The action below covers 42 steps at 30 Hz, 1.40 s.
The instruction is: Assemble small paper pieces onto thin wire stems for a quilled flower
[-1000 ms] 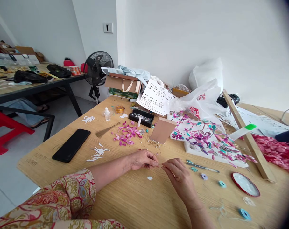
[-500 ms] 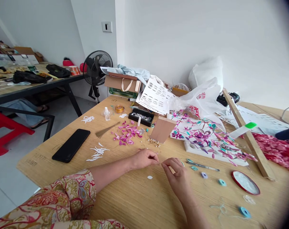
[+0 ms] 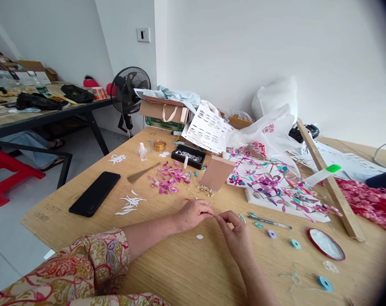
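Observation:
My left hand (image 3: 194, 214) and my right hand (image 3: 234, 227) meet over the middle of the wooden table (image 3: 167, 263), fingertips almost touching. Both are closed in a pinch on something thin, too small to name. Below them on the wood lies a small white oval piece (image 3: 200, 236). Beyond my hands are pink petals (image 3: 170, 176) in a loose pile and several pearl-tipped stems (image 3: 205, 191) by a wooden block (image 3: 217, 172). Close to my right hand rest tweezers (image 3: 272, 222), small green leaf pieces (image 3: 258, 225) and a purple thread spool (image 3: 271, 234).
A black phone (image 3: 95, 193) and white paper slivers (image 3: 129, 204) lie left. Finished-looking flower sprays (image 3: 269, 178) cover a white sheet at right, beside a long wooden bar (image 3: 331, 182). A red-rimmed round dish (image 3: 326, 244) and blue thread spools (image 3: 324, 283) sit at front right.
My fingertips have come slightly closer together, and my left hand has turned a little more over, knuckles up. The view has shifted slightly; the things on the table stay put.

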Each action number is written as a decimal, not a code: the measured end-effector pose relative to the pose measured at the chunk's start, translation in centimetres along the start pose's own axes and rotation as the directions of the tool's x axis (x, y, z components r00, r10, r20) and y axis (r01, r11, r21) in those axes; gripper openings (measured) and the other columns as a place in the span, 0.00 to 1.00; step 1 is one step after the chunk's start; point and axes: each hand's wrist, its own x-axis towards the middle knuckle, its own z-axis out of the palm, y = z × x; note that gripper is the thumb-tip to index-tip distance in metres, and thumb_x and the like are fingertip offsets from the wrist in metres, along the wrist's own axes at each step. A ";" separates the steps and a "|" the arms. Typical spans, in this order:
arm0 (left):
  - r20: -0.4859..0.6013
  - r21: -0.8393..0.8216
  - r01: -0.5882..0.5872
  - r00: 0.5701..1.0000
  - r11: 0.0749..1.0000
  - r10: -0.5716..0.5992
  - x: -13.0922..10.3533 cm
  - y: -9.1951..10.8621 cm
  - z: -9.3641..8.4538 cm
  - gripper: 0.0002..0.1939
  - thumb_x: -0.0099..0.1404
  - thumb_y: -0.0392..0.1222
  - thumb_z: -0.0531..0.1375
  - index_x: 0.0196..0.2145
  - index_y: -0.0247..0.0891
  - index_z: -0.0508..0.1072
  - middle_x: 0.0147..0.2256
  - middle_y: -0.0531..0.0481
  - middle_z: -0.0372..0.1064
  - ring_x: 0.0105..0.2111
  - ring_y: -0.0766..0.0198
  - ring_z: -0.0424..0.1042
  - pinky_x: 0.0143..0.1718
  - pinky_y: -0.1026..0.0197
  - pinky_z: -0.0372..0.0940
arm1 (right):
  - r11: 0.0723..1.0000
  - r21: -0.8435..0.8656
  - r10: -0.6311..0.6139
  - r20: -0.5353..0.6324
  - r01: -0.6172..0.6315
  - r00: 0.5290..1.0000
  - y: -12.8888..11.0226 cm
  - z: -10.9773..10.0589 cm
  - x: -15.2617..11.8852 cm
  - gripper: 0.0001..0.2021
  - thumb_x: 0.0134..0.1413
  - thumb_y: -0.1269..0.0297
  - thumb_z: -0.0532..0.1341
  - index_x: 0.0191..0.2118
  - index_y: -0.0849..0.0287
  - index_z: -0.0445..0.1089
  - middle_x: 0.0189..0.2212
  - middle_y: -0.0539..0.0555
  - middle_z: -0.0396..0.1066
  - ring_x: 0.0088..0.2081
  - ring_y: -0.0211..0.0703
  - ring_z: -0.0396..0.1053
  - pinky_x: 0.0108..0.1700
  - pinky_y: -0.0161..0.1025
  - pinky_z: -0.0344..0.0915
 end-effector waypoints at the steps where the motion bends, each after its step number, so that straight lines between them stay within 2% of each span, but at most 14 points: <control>1: -0.007 -0.047 0.035 0.999 0.998 -0.035 0.1 0.1 0.1 0.05 0.56 0.35 0.57 0.28 0.36 0.74 0.26 0.51 0.67 0.30 0.69 0.64 0.34 0.67 0.57 | 1.000 -0.005 -0.010 0.003 0.010 1.000 0.0 0.0 0.0 0.11 0.49 0.60 0.55 0.21 0.59 0.65 0.20 0.51 0.66 0.25 0.41 0.63 0.29 0.37 0.59; 5: 0.028 -0.355 0.235 0.970 0.905 -0.241 0.2 -0.1 0.1 0.04 0.52 0.36 0.59 0.24 0.34 0.73 0.22 0.53 0.65 0.26 0.70 0.62 0.30 0.67 0.55 | 0.999 -0.013 -0.051 0.011 0.051 0.999 0.0 -0.8 0.1 0.09 0.50 0.61 0.54 0.24 0.58 0.65 0.22 0.51 0.66 0.27 0.41 0.64 0.30 0.38 0.61; 8: 0.249 -0.619 0.463 0.882 0.635 -0.401 0.2 -0.6 -0.3 0.08 0.47 0.41 0.63 0.24 0.32 0.73 0.20 0.54 0.64 0.21 0.73 0.57 0.24 0.68 0.50 | 0.979 -0.069 -0.195 -0.045 0.192 0.980 0.2 -1.7 0.1 0.05 0.51 0.65 0.54 0.33 0.57 0.66 0.30 0.54 0.66 0.33 0.43 0.64 0.35 0.40 0.62; 11: 0.455 -0.693 0.591 0.803 0.413 -0.385 0.2 -1.0 -0.8 0.11 0.43 0.42 0.65 0.24 0.31 0.73 0.20 0.54 0.63 0.20 0.75 0.56 0.23 0.67 0.47 | 0.920 -0.155 -0.365 0.002 0.361 0.931 0.3 -2.2 0.2 0.09 0.51 0.69 0.54 0.39 0.53 0.66 0.36 0.55 0.64 0.38 0.44 0.64 0.35 0.41 0.62; 14: 0.531 -0.694 0.624 0.781 0.360 -0.330 0.2 -1.3 -1.0 0.12 0.42 0.41 0.66 0.24 0.31 0.73 0.18 0.55 0.61 0.20 0.75 0.56 0.24 0.67 0.48 | 0.877 -0.208 -0.427 0.079 0.434 0.901 0.0 -2.2 0.2 0.10 0.51 0.70 0.54 0.38 0.51 0.68 0.38 0.55 0.64 0.38 0.44 0.63 0.32 0.40 0.62; 19: 0.550 -0.664 0.636 0.772 0.394 -0.319 0.1 -1.2 -0.7 0.11 0.42 0.41 0.66 0.24 0.32 0.73 0.19 0.55 0.62 0.21 0.74 0.57 0.24 0.67 0.49 | 0.858 -0.197 -0.454 0.139 0.474 0.880 -0.5 -2.3 0.3 0.08 0.52 0.71 0.54 0.32 0.53 0.69 0.33 0.54 0.66 0.36 0.43 0.62 0.34 0.40 0.61; 22: 0.452 -0.626 0.553 0.832 0.550 -0.321 0.0 -0.8 -0.5 0.08 0.47 0.40 0.63 0.24 0.32 0.72 0.21 0.54 0.62 0.22 0.73 0.57 0.26 0.67 0.51 | 0.895 -0.141 -0.401 0.161 0.423 0.902 -0.6 -2.2 0.2 0.08 0.53 0.70 0.53 0.29 0.56 0.68 0.29 0.54 0.67 0.33 0.42 0.63 0.34 0.39 0.60; 26: 0.160 -0.200 0.089 0.985 0.976 -0.057 -0.1 -0.1 -0.6 0.06 0.55 0.36 0.56 0.24 0.33 0.71 0.25 0.51 0.62 0.28 0.68 0.60 0.32 0.65 0.54 | 0.981 -0.091 -0.162 0.101 0.171 0.982 -0.4 -1.3 0.1 0.09 0.51 0.65 0.53 0.22 0.58 0.63 0.22 0.51 0.66 0.28 0.42 0.63 0.31 0.38 0.59; 28: 0.153 0.061 -0.123 0.982 0.990 0.112 -0.2 0.2 -0.6 0.09 0.58 0.34 0.52 0.26 0.33 0.71 0.27 0.49 0.62 0.31 0.66 0.60 0.35 0.63 0.54 | 0.995 -0.078 -0.054 0.077 0.060 0.996 -0.2 -0.7 0.1 0.11 0.50 0.64 0.54 0.20 0.58 0.62 0.19 0.50 0.65 0.24 0.40 0.63 0.27 0.36 0.59; 30: 0.155 0.150 -0.178 0.976 0.973 0.155 -0.2 0.3 -0.6 0.11 0.59 0.33 0.50 0.27 0.32 0.71 0.27 0.48 0.63 0.31 0.66 0.59 0.35 0.63 0.54 | 0.997 -0.069 -0.022 0.083 0.028 0.996 0.1 -0.5 0.2 0.11 0.51 0.63 0.53 0.20 0.58 0.62 0.17 0.49 0.64 0.21 0.39 0.62 0.23 0.34 0.59; 34: 0.089 -0.193 0.124 0.990 0.973 -0.108 0.1 -0.1 -0.4 0.05 0.54 0.34 0.57 0.24 0.32 0.71 0.24 0.52 0.63 0.28 0.69 0.60 0.32 0.66 0.54 | 0.992 -0.071 -0.104 0.059 0.108 0.993 0.7 -1.3 0.2 0.06 0.50 0.63 0.54 0.29 0.58 0.64 0.25 0.52 0.68 0.29 0.42 0.65 0.30 0.37 0.62; 37: 0.270 -0.561 0.432 0.902 0.706 -0.338 0.2 -0.6 -0.5 0.07 0.49 0.40 0.62 0.23 0.32 0.72 0.20 0.55 0.61 0.22 0.72 0.57 0.26 0.67 0.51 | 0.936 -0.131 -0.321 0.066 0.327 0.945 0.7 -2.1 0.2 0.06 0.50 0.67 0.56 0.37 0.56 0.64 0.32 0.54 0.67 0.35 0.44 0.64 0.35 0.40 0.62; 39: 0.412 -0.658 0.540 0.841 0.525 -0.349 0.2 -0.9 -0.7 0.11 0.45 0.42 0.64 0.24 0.31 0.72 0.19 0.56 0.61 0.21 0.74 0.55 0.24 0.67 0.48 | 0.890 -0.170 -0.411 0.103 0.423 0.906 0.5 -2.3 0.1 0.08 0.52 0.70 0.54 0.39 0.54 0.64 0.33 0.54 0.67 0.36 0.43 0.64 0.35 0.40 0.61; 42: 0.516 -0.686 0.604 0.797 0.406 -0.314 0.1 -1.0 -1.0 0.12 0.41 0.41 0.66 0.24 0.31 0.72 0.21 0.54 0.64 0.20 0.75 0.56 0.24 0.67 0.47 | 0.867 -0.190 -0.439 0.149 0.462 0.886 0.1 -2.1 0.1 0.09 0.53 0.72 0.53 0.39 0.54 0.65 0.32 0.54 0.66 0.34 0.42 0.64 0.34 0.39 0.61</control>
